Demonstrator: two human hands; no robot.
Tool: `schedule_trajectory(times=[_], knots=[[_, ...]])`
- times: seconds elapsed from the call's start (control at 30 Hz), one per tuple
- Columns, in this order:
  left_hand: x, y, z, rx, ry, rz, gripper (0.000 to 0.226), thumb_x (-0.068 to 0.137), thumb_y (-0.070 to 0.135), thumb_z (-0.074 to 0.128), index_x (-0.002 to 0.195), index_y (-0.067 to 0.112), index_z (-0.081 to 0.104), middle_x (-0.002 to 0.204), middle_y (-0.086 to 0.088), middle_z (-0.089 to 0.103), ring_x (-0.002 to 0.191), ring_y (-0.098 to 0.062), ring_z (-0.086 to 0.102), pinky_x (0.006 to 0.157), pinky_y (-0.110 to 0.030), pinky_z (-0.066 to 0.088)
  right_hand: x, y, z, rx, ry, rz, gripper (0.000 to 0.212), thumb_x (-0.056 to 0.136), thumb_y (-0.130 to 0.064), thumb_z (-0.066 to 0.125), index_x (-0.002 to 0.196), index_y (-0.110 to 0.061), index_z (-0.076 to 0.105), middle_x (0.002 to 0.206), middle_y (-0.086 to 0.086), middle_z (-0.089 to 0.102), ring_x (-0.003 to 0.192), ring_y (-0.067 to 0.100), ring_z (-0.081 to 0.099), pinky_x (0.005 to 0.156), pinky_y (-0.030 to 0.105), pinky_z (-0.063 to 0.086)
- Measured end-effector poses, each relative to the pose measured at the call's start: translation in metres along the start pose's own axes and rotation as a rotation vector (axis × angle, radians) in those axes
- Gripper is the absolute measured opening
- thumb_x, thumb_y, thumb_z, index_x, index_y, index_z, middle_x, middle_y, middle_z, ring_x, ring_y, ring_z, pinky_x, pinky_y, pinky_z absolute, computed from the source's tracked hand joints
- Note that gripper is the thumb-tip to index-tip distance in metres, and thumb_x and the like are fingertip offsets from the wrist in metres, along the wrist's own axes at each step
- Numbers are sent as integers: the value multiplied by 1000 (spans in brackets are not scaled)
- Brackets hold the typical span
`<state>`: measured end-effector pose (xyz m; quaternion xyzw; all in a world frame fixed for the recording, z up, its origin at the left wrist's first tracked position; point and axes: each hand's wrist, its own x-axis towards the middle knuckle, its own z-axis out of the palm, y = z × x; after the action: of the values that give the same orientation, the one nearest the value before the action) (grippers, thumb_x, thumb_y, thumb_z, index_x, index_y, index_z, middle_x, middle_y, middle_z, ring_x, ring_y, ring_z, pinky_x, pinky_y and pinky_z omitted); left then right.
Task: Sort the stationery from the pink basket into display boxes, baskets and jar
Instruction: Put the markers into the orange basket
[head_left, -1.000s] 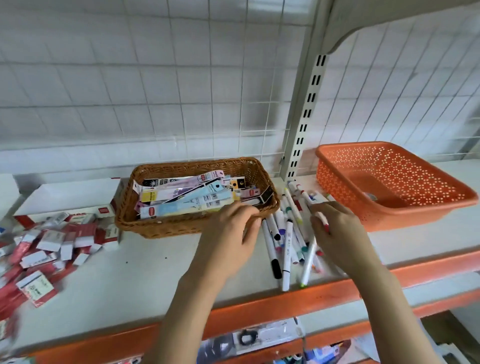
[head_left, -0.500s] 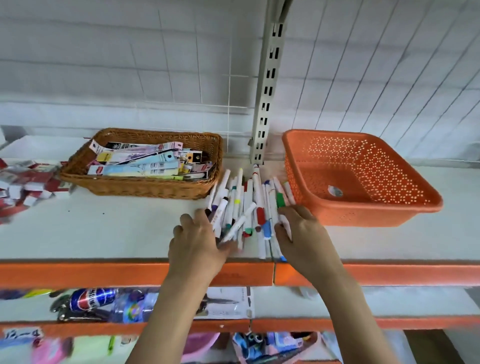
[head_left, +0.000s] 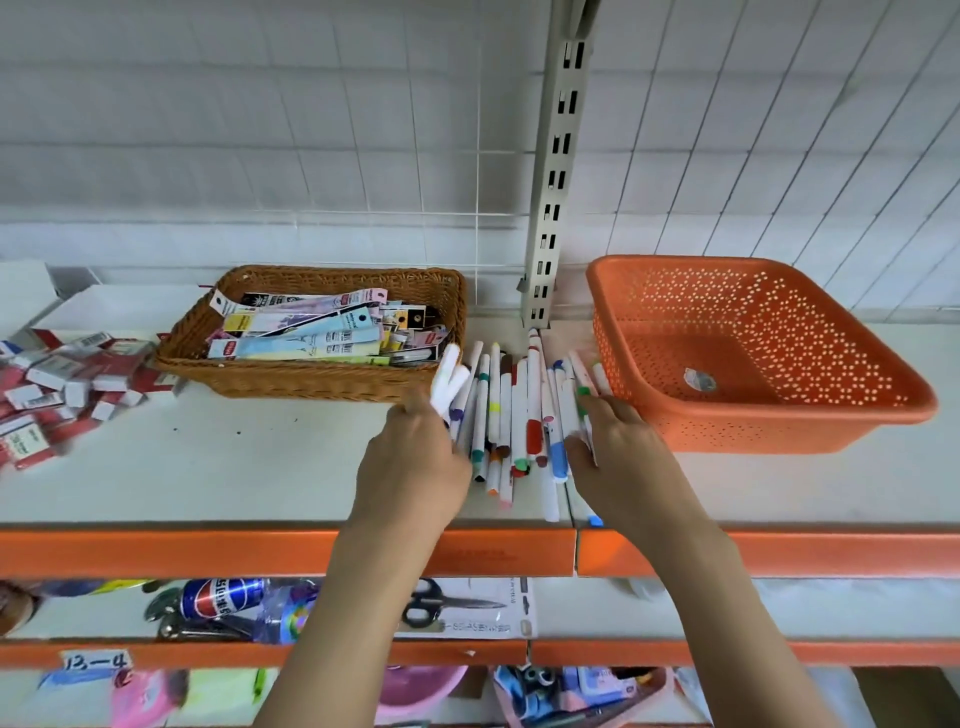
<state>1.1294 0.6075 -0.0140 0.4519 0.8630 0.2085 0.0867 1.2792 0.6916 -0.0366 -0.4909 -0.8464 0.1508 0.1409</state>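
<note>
Left hand (head_left: 415, 467): fingers curled around a few white markers (head_left: 451, 382), whose ends stick up and away above the knuckles; motion blur leaves their exact number unclear. Right hand (head_left: 618, 452): fingers loosely bent over the right edge of the marker pile (head_left: 511, 415), fingertips touching the outermost markers; a firm grip on any of them cannot be confirmed from this view. The pile lies on the white shelf (head_left: 234, 467), barrels running roughly front to back, caps of mixed colours, between the two hands. Left of the pile, touching or nearly touching it, stands a wicker basket (head_left: 311, 384) filled with flat carded stationery packs (head_left: 306, 332). Right of the pile, just beside it, stands an orange perforated basket (head_left: 753, 415) holding one small round item on its floor. At far left, small red-and-white boxes (head_left: 57, 389) lie heaped. A slotted upright (head_left: 556, 171) rises behind the pile.
</note>
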Motion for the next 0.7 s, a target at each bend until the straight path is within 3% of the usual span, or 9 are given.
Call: schedule_trajectory(times=[0.1,0.2,0.27,0.4,0.5,0.7], knots=[[19,17,3,109,38,-16,42,95,25,48,129,3,37,111,-12,46,81,-23,54,60,-31,46,7,-9,-1,-18,-43,39,39,97,-20,39,132,-2,40,128,18,51,116,35,50,95,38,40],[32,32,12,298,25,-75,52,97,49,34,120,6,51,97,-8,39,74,-19,44,49,-28,32,14,-19,-5,-21,-52,118,29,99,-26,39,113,-2,46,107,17,61,99,33,59,77,32,42],[35,34,20,368,-7,-67,59,95,57,30,112,8,57,96,-7,50,74,-18,47,43,-27,24,17,-23,-5,-57,-46,169,31,99,-31,40,107,-2,48,102,16,63,95,33,61,73,30,41],[41,24,35,355,-130,-126,46,97,47,38,118,11,57,111,-8,59,94,-21,57,54,-28,35,18,-29,0,-157,-82,216,42,98,-36,41,117,1,46,114,18,58,107,34,55,85,34,43],[44,16,35,321,-153,-105,57,92,60,34,115,13,56,110,-8,57,95,-23,57,62,-30,38,19,-30,3,-206,-108,229,43,97,-35,44,121,1,43,119,18,55,111,34,52,95,37,40],[56,14,32,278,-238,-112,66,86,54,47,136,11,41,127,-15,48,115,-31,46,70,-33,37,19,-34,4,-198,-147,342,53,93,-32,49,134,-3,34,135,15,42,126,33,34,102,43,32]])
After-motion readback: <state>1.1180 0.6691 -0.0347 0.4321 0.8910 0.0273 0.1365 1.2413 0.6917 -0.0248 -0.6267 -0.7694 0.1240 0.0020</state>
